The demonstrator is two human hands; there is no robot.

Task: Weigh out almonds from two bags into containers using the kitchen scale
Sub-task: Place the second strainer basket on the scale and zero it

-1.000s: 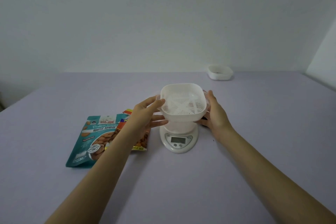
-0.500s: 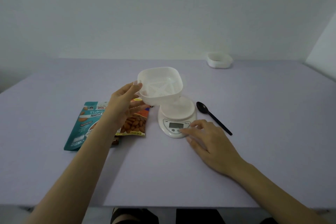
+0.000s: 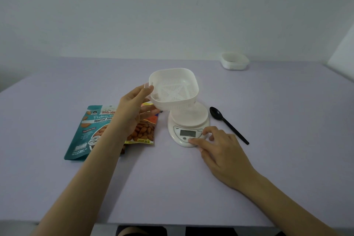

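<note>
Your left hand (image 3: 134, 109) grips the basket (image 3: 173, 89) off the scale (image 3: 189, 119), at its ten o'clock, likely so your open right hand (image 3: 224, 151) starts it unloaded.

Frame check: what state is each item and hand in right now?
kitchen scale: platform bare, display unreadable
slotted container: empty, tilted, gripped by left hand
right hand: touching scale's front panel
teal almond bag: flat
yellow almond bag: flat
black spoon: lying empty
far container: upright
</note>
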